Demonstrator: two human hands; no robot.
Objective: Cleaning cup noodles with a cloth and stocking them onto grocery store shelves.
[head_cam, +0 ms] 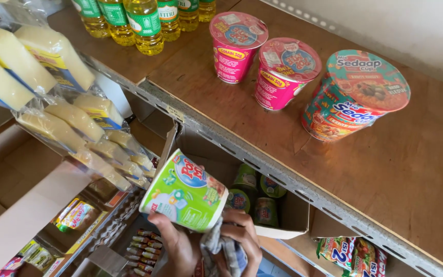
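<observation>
Loosely cupped from below by the left hand (175, 246), the green paper noodle cup (184, 191) tilts and could slip; the right hand (242, 238) clutches a grey cloth (216, 246) under it.

Only the person's two bare hands show, the left hand (178, 246) and the right hand (244, 238), both without rings, gloves, watch or visible sleeves at the wrists.
</observation>
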